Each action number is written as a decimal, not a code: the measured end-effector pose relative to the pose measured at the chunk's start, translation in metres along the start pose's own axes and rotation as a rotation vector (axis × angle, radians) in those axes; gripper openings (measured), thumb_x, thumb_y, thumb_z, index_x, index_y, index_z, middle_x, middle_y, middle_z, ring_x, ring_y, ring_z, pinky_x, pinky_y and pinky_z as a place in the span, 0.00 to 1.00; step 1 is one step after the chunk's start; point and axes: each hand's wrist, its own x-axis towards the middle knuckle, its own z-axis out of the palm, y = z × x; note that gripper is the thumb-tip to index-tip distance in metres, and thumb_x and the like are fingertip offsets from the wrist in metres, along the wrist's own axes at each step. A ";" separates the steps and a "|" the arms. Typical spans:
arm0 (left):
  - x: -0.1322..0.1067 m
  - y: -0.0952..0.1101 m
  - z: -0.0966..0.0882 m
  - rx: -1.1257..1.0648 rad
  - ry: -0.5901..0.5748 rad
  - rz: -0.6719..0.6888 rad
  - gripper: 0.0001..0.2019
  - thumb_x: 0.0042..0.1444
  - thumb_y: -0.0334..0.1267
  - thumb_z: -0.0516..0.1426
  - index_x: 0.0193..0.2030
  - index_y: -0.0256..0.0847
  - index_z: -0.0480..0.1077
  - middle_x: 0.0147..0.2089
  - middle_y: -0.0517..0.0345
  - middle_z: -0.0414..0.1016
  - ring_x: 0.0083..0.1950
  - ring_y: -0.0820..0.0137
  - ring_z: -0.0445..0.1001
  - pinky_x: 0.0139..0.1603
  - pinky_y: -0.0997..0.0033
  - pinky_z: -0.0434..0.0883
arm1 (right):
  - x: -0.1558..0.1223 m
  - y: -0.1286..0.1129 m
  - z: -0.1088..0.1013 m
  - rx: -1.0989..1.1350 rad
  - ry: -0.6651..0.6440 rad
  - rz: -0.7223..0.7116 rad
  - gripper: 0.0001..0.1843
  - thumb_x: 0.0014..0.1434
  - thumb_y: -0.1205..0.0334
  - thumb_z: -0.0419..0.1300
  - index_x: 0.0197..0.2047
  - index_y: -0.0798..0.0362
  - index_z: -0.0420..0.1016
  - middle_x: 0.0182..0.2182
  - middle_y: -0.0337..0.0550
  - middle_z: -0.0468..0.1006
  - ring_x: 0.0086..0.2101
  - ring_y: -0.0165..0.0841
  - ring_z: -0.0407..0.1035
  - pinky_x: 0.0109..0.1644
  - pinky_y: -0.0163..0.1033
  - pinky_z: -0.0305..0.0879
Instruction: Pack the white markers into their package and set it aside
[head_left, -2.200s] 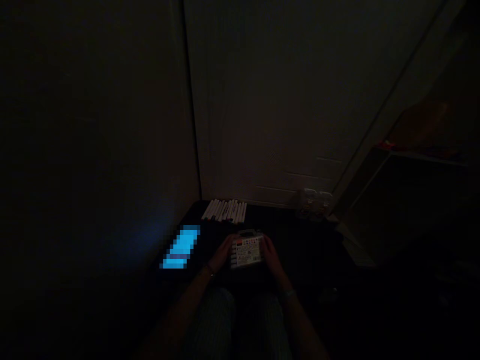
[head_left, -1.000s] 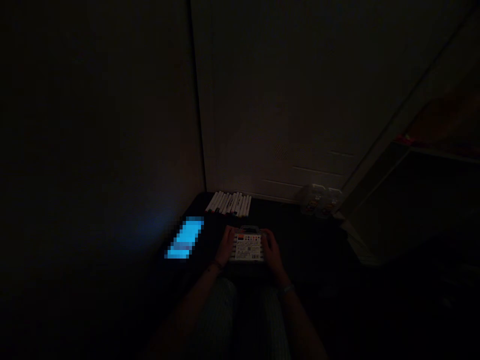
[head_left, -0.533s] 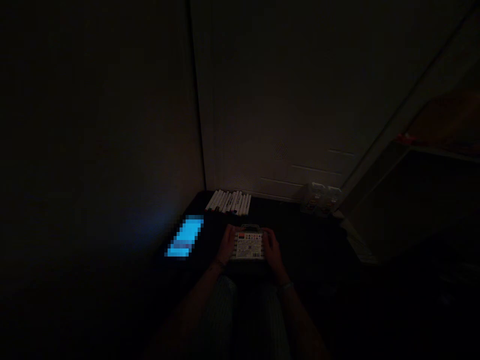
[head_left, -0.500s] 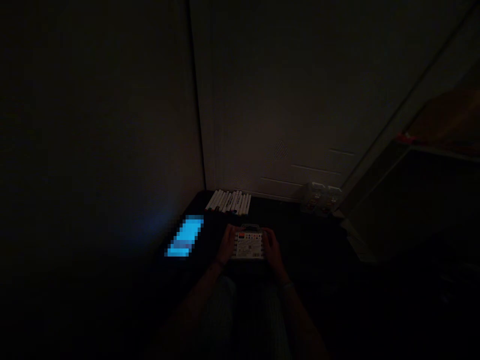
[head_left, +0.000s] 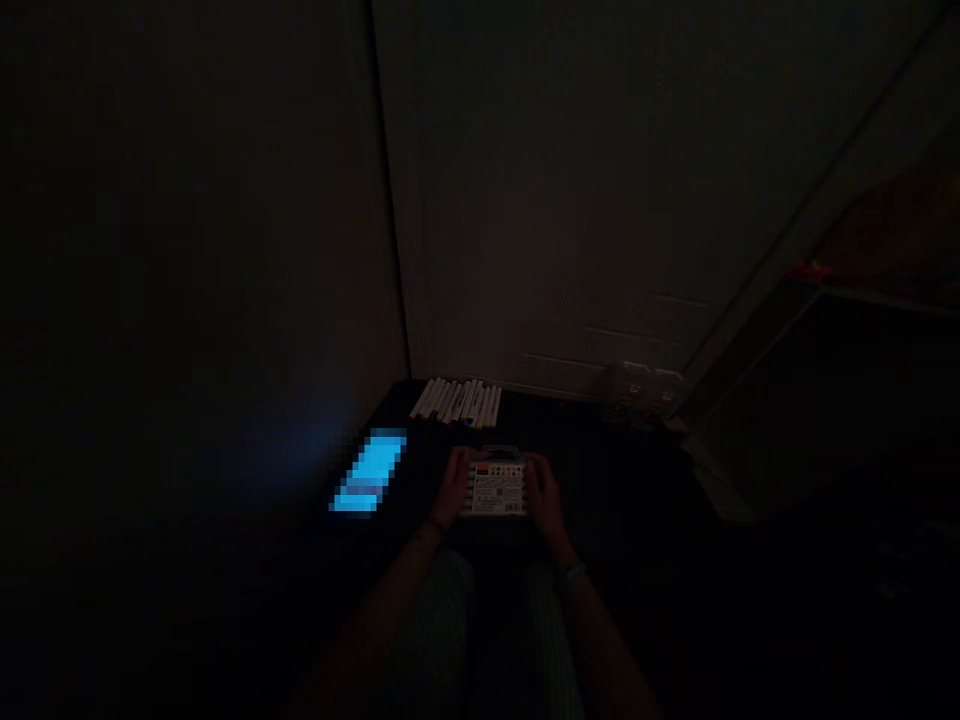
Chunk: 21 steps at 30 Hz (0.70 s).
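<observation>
A clear plastic marker case [head_left: 498,490] with a carry handle and a white printed label sits between my hands at the near side of the dark table. My left hand [head_left: 453,486] grips its left side, and my right hand [head_left: 544,490] grips its right side. White pens show along both sides of the label. Beyond the case, a row of white markers [head_left: 457,402] with dark ends lies side by side near the wall. The dim light hides the exact place of some fingertips.
To the left, a phone-like screen [head_left: 369,472] glows blue, its picture pixelated. Two clear plastic cases [head_left: 646,392] stand at the back right against the wall [head_left: 525,200]. The dark tabletop [head_left: 600,480] stretches between them and my hands. An orange-brown thing [head_left: 892,235] is at the far right.
The picture is slightly darker now. My hands and the case stay in nearly the same place.
</observation>
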 end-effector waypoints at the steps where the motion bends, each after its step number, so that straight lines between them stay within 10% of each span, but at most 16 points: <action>1: -0.001 0.002 0.000 -0.005 -0.012 -0.010 0.20 0.53 0.56 0.45 0.42 0.43 0.62 0.35 0.61 0.72 0.34 0.72 0.70 0.36 0.72 0.67 | 0.000 -0.001 0.000 0.003 0.009 0.000 0.18 0.57 0.51 0.48 0.48 0.48 0.66 0.39 0.39 0.74 0.38 0.32 0.68 0.39 0.35 0.64; 21: 0.009 -0.024 0.000 0.022 -0.105 -0.006 0.23 0.53 0.55 0.47 0.50 0.42 0.61 0.42 0.55 0.73 0.43 0.67 0.71 0.44 0.66 0.68 | 0.000 0.002 -0.001 -0.066 0.061 0.015 0.18 0.59 0.51 0.46 0.48 0.48 0.64 0.39 0.40 0.74 0.37 0.32 0.69 0.38 0.34 0.65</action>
